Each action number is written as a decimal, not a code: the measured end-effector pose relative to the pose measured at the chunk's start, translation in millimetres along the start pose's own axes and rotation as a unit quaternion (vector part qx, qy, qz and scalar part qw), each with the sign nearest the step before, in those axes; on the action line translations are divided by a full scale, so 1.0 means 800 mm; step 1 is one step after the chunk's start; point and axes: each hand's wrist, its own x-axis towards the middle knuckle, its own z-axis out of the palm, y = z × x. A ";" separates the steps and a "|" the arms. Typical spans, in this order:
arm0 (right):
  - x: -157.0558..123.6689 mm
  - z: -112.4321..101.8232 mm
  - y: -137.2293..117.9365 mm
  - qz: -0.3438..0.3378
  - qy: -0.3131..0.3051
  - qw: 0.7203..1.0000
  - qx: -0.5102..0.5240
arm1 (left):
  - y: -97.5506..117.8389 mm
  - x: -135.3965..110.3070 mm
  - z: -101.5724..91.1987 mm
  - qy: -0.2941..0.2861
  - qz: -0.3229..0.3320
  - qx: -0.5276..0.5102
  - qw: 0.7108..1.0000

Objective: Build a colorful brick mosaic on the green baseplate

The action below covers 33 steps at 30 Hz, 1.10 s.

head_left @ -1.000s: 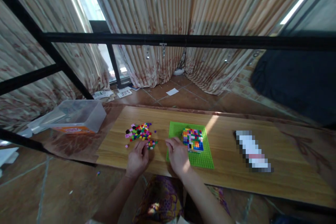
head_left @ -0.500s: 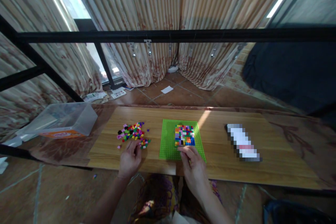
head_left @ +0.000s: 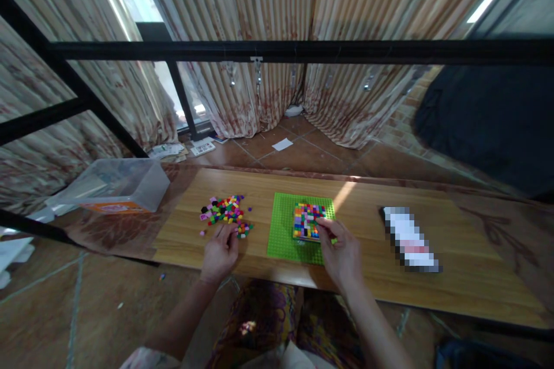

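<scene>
A green baseplate (head_left: pixel 283 229) lies on the wooden board (head_left: pixel 372 225) in front of me. A block of small multicoloured bricks (head_left: pixel 306 218) is built on it. My right hand (head_left: pixel 341 253) rests over the plate's near right corner, its fingertips pinched together at the right edge of the built block. Whether a brick sits between them is too small to see. A loose pile of small coloured bricks (head_left: pixel 225 211) lies left of the plate. My left hand (head_left: pixel 220 253) lies just below that pile, fingers curled, tips touching the nearest bricks (head_left: pixel 242 229).
A clear plastic tub (head_left: pixel 119 185) stands at the board's left end. A blurred-out white object (head_left: pixel 410 239) lies on the right of the board. A black metal frame (head_left: pixel 277 52) crosses in front of the curtains. A dark bundle (head_left: pixel 489 121) sits at the right. Papers lie on the tiled floor.
My right hand has moved from the plate's left edge across its near side to the right edge of the built block. My left hand has stayed by the loose pile.
</scene>
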 end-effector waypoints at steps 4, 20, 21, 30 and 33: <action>0.014 0.008 0.000 -0.036 -0.008 0.997 -0.062 | 0.002 0.000 -0.001 -0.001 0.002 -0.009 1.000; 0.015 0.023 0.000 -0.084 -0.024 0.981 -0.174 | 0.003 -0.001 0.001 0.000 0.006 -0.019 1.000; 0.015 0.022 0.001 -0.084 -0.023 0.981 -0.174 | 0.003 -0.002 0.001 -0.001 0.007 -0.020 1.000; 0.010 0.015 0.014 -0.118 0.007 0.981 -0.153 | 0.006 -0.003 -0.001 -0.007 0.003 -0.017 1.000; 0.008 0.016 0.015 -0.139 0.011 0.978 -0.154 | 0.008 -0.002 -0.001 -0.007 0.004 -0.017 1.000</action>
